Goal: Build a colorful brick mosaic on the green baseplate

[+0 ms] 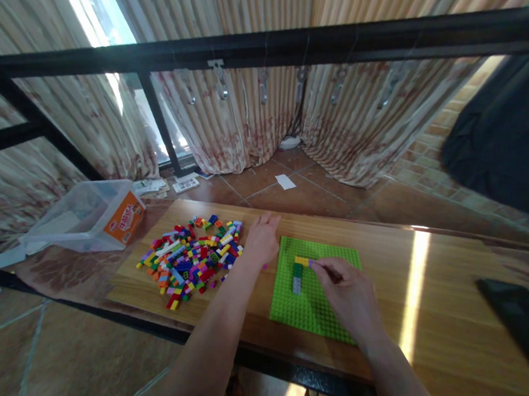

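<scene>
Right hand (pixel 348 290) is pinching a small purple brick (pixel 312 263) between thumb and forefinger, other fingers curling in behind. The brick is sitting right at the fingertips, butting up to the right end of the yellow row (pixel 301 260), as far as I'm seeing; whether its studs are engaging, I'm not able to tell. Reading the step as placing: the brick is being lined up with that row on the green baseplate (pixel 283 310), which is lying under the right hand. Next move is calling for squaring it to the row, then a straight push down, without nudging its neighbours. Orientation: the yellow row is running left-right, pointing at the right fingertips, and the purple brick is carrying on that line; its own long axis is staying unclear, too little showing. Left of the fingertips, a dark green brick (pixel 297 270) and a grey-blue brick (pixel 297 286) are making a stem off the row's left end, its long axis running toward the person. Left hand (pixel 263 239) is resting palm down just beyond the baseplate's left edge, fingers extending forward, nearly together, nothing showing in it. A loose magenta brick (pixel 265 266) is lying just beside it, toward the person. Left of that hand, the mixed brick pile (pixel 197 254) is spreading over the wooden tabletop (pixel 441 317). Farther left, a clear plastic bin (pixel 76 229) is sitting; well beyond both hands, curtains (pixel 254 115) are hanging.
</scene>
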Demonstrator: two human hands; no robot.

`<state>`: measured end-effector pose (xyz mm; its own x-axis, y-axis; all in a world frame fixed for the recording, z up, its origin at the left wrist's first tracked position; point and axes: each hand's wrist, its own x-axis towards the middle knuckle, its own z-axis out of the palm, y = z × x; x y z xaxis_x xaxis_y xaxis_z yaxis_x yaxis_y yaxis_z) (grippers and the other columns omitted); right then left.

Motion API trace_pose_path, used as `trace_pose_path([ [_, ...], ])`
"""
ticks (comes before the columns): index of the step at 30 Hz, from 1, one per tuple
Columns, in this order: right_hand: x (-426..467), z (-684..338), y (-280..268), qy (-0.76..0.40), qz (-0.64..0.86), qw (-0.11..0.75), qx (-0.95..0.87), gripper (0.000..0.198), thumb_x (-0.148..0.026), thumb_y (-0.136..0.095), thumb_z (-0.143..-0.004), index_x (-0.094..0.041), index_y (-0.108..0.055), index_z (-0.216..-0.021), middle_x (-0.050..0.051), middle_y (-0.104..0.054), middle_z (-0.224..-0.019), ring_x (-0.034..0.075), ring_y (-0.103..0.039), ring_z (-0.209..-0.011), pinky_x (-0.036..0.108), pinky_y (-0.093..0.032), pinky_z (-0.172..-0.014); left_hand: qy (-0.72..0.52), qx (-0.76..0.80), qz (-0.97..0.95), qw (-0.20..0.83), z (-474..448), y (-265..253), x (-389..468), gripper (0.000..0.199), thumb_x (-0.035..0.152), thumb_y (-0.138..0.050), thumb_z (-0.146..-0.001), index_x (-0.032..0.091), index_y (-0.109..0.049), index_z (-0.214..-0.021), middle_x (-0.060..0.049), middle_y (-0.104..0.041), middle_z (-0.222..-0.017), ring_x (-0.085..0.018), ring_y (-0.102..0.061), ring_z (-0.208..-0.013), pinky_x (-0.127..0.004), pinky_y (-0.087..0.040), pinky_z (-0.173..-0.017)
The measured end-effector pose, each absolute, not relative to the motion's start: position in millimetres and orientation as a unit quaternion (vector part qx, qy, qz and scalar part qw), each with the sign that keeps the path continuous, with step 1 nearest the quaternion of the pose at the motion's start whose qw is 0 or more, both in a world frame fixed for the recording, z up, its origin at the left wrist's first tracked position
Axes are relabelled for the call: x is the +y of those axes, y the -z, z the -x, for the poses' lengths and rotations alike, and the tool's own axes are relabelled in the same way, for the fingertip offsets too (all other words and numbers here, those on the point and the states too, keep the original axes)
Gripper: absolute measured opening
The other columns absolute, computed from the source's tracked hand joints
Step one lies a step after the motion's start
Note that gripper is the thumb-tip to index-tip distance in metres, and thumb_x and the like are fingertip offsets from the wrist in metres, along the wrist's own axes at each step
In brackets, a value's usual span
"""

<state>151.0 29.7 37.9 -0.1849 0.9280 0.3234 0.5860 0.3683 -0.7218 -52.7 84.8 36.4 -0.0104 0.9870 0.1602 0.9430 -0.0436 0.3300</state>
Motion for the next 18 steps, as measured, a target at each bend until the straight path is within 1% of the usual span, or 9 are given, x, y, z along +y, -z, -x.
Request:
trace_pose_path([
  [2,28,-155,-36,-0.227,0.512,0.366,-0.743,0.022,-0.038,-0.055,-0.09,-0.023,-0.07,-0.085,0.002,-0.072,-0.083,0.017,-0.065,-0.072,0.03,-0.049,-0.069,-0.15,0.691,-0.703,0.081,45,-35,95,0.055,0.0,-0.047,-0.079,0.009,-0.056,-0.133,-0.017,-0.052,-0.142,-0.023,-0.048,-0.133,-0.034,-0.035,-0.114],
  [4,28,-160,-34,-0.224,0.515,0.354,-0.748,0.021,-0.038,-0.055,-0.09,-0.024,-0.07,-0.085,0.002,-0.072,-0.083,0.017,-0.065,-0.073,0.031,-0.05,-0.07,-0.136,0.7,-0.694,0.096,41,-32,102,0.046,0.0,-0.046,-0.081,0.007,-0.064,-0.122,-0.019,-0.062,-0.129,-0.024,-0.054,-0.127,-0.035,-0.037,-0.112],
  [6,29,-166,-34,-0.221,0.521,0.345,-0.749,0.021,-0.038,-0.055,-0.09,-0.024,-0.07,-0.084,0.002,-0.072,-0.083,0.017,-0.065,-0.071,0.031,-0.049,-0.07,-0.132,0.715,-0.679,0.099,40,-31,105,0.041,0.0,-0.044,-0.082,0.007,-0.068,-0.114,-0.018,-0.068,-0.118,-0.025,-0.059,-0.12,-0.036,-0.041,-0.108],
  [9,32,-170,-35,-0.22,0.524,0.348,-0.746,0.021,-0.038,-0.055,-0.09,-0.024,-0.07,-0.085,0.001,-0.071,-0.082,0.016,-0.064,-0.07,0.03,-0.049,-0.07,-0.142,0.744,-0.645,0.105,39,-36,102,0.041,0.0,-0.043,-0.084,0.012,-0.07,-0.113,-0.015,-0.07,-0.114,-0.025,-0.063,-0.113,-0.036,-0.047,-0.1],
  [12,33,-170,-39,-0.221,0.523,0.363,-0.739,0.022,-0.038,-0.056,-0.09,-0.023,-0.07,-0.083,0.001,-0.07,-0.08,0.015,-0.062,-0.068,0.03,-0.049,-0.068,-0.215,0.749,-0.611,0.138,33,-48,87,0.035,0.006,-0.049,-0.086,0.014,-0.07,-0.112,-0.012,-0.073,-0.11,-0.024,-0.066,-0.106,-0.036,-0.05,-0.096],
  [14,31,-170,-43,-0.228,0.519,0.377,-0.732,0.022,-0.038,-0.056,-0.09,-0.023,-0.071,-0.083,0.002,-0.07,-0.078,0.015,-0.062,-0.066,0.029,-0.048,-0.066,-0.291,0.724,-0.598,0.18,26,-55,70,0.03,0.012,-0.05,-0.089,0.015,-0.071,-0.111,-0.01,-0.073,-0.11,-0.022,-0.068,-0.103,-0.035,-0.052,-0.094],
  [16,27,-169,-46,-0.245,0.507,0.399,-0.724,0.022,-0.039,-0.057,-0.089,-0.022,-0.071,-0.085,0.002,-0.07,-0.077,0.015,-0.061,-0.066,0.029,-0.049,-0.064,-0.353,0.679,-0.588,0.263,16,-59,51,0.029,0.015,-0.047,-0.092,0.016,-0.071,-0.11,-0.008,-0.074,-0.11,-0.019,-0.069,-0.098,-0.032,-0.056,-0.088],
  [18,22,-168,-48,-0.272,0.484,0.412,-0.722,0.021,-0.039,-0.06,-0.087,-0.023,-0.071,-0.093,0.002,-0.07,-0.08,0.014,-0.061,-0.067,0.028,-0.049,-0.065,-0.384,0.635,-0.57,0.352,5,-59,31,0.03,0.017,-0.045,-0.093,0.017,-0.07,-0.111,-0.006,-0.074,-0.11,-0.017,-0.07,-0.092,-0.028,-0.059,-0.079],
])
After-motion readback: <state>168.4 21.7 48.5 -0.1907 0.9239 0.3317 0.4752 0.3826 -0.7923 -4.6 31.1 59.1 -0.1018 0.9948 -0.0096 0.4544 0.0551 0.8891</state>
